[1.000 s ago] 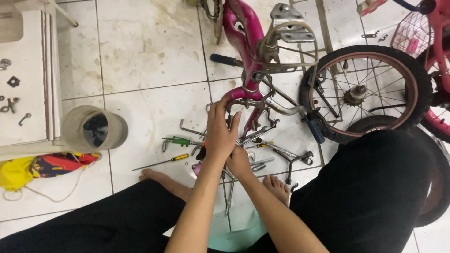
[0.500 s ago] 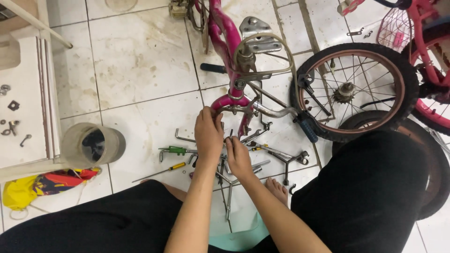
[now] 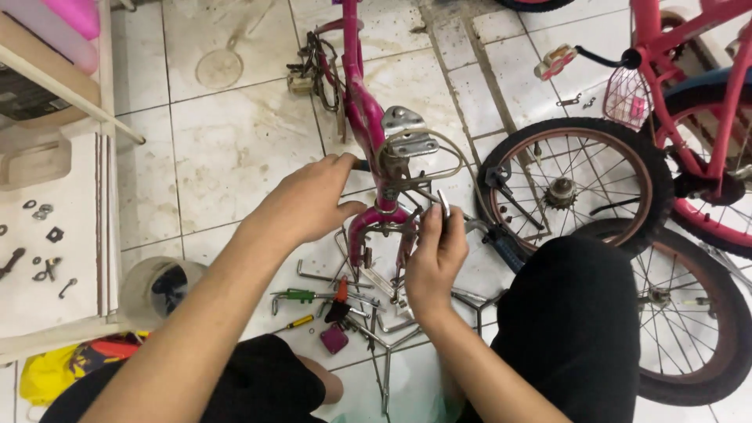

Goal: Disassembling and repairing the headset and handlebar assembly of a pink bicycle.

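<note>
A pink child's bicycle frame [image 3: 357,102] lies on the tiled floor ahead of me, its fork [image 3: 376,227] pointing toward me. My left hand [image 3: 309,200] grips the frame just left of the fork crown, fingers curled around it. My right hand [image 3: 435,254] is raised at the right side of the fork and pinches a small silver metal tool [image 3: 444,204] between fingers and thumb. A loose spoked wheel [image 3: 576,188] lies just right of the fork.
Several hand tools [image 3: 337,309] are scattered on the floor below the fork. A round container [image 3: 157,286] stands at the left beside a white table [image 3: 55,266] with small parts. A second wheel [image 3: 689,313] and another pink bicycle [image 3: 689,94] lie at the right.
Both hands have lifted from the tools on the floor up to the fork. The left hand now grips the frame, and the right hand holds a small silver tool.
</note>
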